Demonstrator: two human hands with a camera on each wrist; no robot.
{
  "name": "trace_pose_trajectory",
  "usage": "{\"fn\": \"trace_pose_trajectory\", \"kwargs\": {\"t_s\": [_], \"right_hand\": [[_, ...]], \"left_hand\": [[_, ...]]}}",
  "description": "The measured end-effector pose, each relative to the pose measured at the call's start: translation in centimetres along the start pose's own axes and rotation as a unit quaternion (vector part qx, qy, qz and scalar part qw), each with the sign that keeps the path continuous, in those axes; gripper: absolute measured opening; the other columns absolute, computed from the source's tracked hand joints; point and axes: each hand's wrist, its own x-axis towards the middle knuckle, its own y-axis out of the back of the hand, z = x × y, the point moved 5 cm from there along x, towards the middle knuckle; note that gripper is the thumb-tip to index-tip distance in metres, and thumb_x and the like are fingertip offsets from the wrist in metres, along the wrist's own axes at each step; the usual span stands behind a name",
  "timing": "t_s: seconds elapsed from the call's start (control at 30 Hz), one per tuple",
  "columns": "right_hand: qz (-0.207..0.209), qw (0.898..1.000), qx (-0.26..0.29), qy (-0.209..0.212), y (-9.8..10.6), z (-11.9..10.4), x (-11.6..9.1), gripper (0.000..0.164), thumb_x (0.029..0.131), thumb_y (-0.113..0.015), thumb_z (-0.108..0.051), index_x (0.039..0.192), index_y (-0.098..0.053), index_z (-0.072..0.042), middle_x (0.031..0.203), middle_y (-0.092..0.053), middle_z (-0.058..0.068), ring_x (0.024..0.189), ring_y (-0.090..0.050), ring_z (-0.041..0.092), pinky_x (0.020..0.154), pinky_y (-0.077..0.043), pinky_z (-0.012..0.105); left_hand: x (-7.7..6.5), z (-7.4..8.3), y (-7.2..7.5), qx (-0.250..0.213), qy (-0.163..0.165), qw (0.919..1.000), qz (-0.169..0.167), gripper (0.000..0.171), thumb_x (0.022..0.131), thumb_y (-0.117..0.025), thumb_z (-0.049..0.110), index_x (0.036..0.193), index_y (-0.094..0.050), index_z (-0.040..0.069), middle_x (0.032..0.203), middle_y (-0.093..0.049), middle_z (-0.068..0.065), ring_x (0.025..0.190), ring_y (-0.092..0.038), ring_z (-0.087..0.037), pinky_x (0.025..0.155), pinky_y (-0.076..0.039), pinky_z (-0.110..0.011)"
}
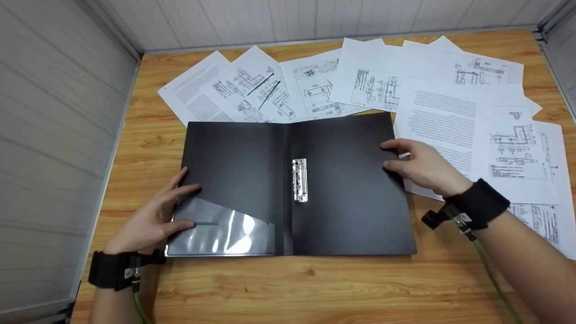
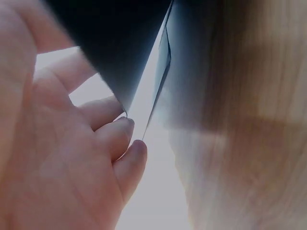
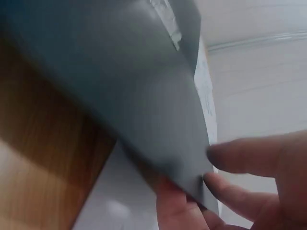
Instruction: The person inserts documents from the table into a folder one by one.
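A black ring-clip folder (image 1: 351, 220) lies opened flat in the middle of the table. On its right cover, beside the spine, sits a metal clip (image 1: 299, 180) with nothing in it. A clear pocket (image 1: 234, 236) covers the lower part of the left cover and reflects the light. My left hand (image 1: 144, 220) holds the left edge, thumb over the pocket; in the left wrist view some fingers pass behind the cover. Along the upper right edge, my right hand (image 1: 425, 164) pinches the other cover, and the right wrist view shows fingers (image 3: 175, 203) beneath it.
Several printed sheets (image 1: 443, 112) fan out behind and to the right of the folder, overlapping each other, some with technical drawings. The right forearm reaches over a few of them. Light panel walls (image 1: 315, 18) enclose the wooden table (image 1: 288, 288) at the back and sides.
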Motion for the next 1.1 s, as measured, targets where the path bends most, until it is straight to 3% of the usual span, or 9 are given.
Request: {"fn": "trace_pose_trajectory", "kwargs": {"t_s": [0.23,0.33,0.43,0.57,0.67,0.73,0.8,0.9,1.1], "right_hand": [[0.041,0.997,-0.067,-0.003,0.5,1.3,0.4,0.055,0.087,-0.075,-0.024,0.135,-0.054,-0.009,0.125,-0.057,0.02,0.106,-0.061,0.034,0.083,-0.046,0.046],[0.051,0.995,-0.09,0.013,0.4,1.5,0.5,0.053,0.085,-0.077,-0.023,0.131,-0.056,-0.006,0.12,-0.06,0.02,0.097,-0.063,0.031,0.08,-0.046,0.046],[0.068,0.988,-0.133,0.033,0.3,1.1,0.2,0.053,0.083,-0.079,-0.023,0.128,-0.058,-0.003,0.118,-0.057,0.021,0.093,-0.059,0.031,0.078,-0.045,0.046],[0.081,0.98,-0.175,0.05,-0.3,-0.4,0.3,0.048,0.082,-0.079,-0.024,0.122,-0.062,-0.003,0.117,-0.055,0.02,0.094,-0.054,0.033,0.08,-0.044,0.047],[0.061,0.981,-0.167,0.072,-1.5,-2.3,1.1,0.04,0.085,-0.077,-0.027,0.115,-0.063,-0.005,0.109,-0.06,0.015,0.094,-0.057,0.029,0.082,-0.046,0.046],[0.038,0.984,-0.151,0.09,-2.9,-3.6,1.9,0.034,0.087,-0.076,-0.03,0.109,-0.063,-0.008,0.1,-0.064,0.009,0.091,-0.06,0.025,0.08,-0.048,0.042],[0.01,0.985,-0.133,0.106,-4.7,-4.9,2.5,0.03,0.088,-0.076,-0.033,0.105,-0.063,-0.011,0.093,-0.067,0.003,0.084,-0.062,0.02,0.076,-0.05,0.039],[-0.023,0.985,-0.108,0.129,-7.4,-6.7,3.2,0.025,0.088,-0.075,-0.037,0.099,-0.063,-0.017,0.084,-0.068,-0.004,0.072,-0.064,0.014,0.069,-0.051,0.034],[-0.052,0.98,-0.113,0.154,-11.2,-7.9,4.3,0.031,0.088,-0.072,-0.051,0.091,-0.063,-0.021,0.076,-0.065,-0.008,0.06,-0.062,0.011,0.061,-0.049,0.032]], "left_hand": [[-1.2,-0.4,0.0,0.004,0.007,0.9999,-0.011,0.085,0.078,-0.086,0.016,0.151,-0.045,0.024,0.167,-0.012,-0.002,0.15,-0.016,-0.031,0.108,-0.024,-0.012],[-1.7,0.2,0.4,0.017,0.02,0.9996,-0.011,0.082,0.081,-0.084,0.019,0.152,-0.043,0.024,0.167,-0.012,-0.003,0.151,-0.013,-0.031,0.115,-0.026,-0.034],[-1.1,2.8,0.5,0.056,0.006,0.9984,-0.004,0.077,0.086,-0.08,0.029,0.153,-0.042,0.023,0.167,-0.012,-0.001,0.151,-0.012,-0.03,0.111,-0.029,-0.057],[2.0,7.9,-0.8,0.13,-0.065,0.9894,-0.005,0.074,0.09,-0.074,0.041,0.153,-0.041,0.021,0.166,-0.013,0.001,0.152,-0.011,-0.029,0.111,-0.027,-0.061],[5.6,11.0,-3.1,0.199,-0.119,0.9724,-0.026,0.074,0.091,-0.069,0.047,0.154,-0.04,0.018,0.166,-0.015,-0.003,0.152,-0.011,-0.028,0.115,-0.019,-0.06],[8.2,12.2,-4.9,0.238,-0.136,0.9605,-0.048,0.077,0.092,-0.066,0.051,0.155,-0.038,0.018,0.166,-0.014,-0.005,0.152,-0.01,-0.028,0.117,-0.015,-0.059],[10.5,12.7,-6.8,0.263,-0.133,0.9526,-0.074,0.082,0.092,-0.063,0.057,0.157,-0.032,0.018,0.166,-0.011,-0.007,0.152,-0.007,-0.028,0.117,-0.012,-0.059],[13.2,12.4,-8.7,0.263,-0.113,0.9525,-0.105,0.097,0.087,-0.062,0.066,0.16,-0.021,0.018,0.167,-0.001,-0.008,0.152,0.002,-0.029,0.118,-0.006,-0.059],[16.1,11.0,-10.7,0.248,-0.081,0.9558,-0.135,0.123,0.071,-0.064,0.082,0.162,-0.006,0.023,0.166,0.017,-0.005,0.15,0.016,-0.032,0.112,0.007,-0.068]]}}
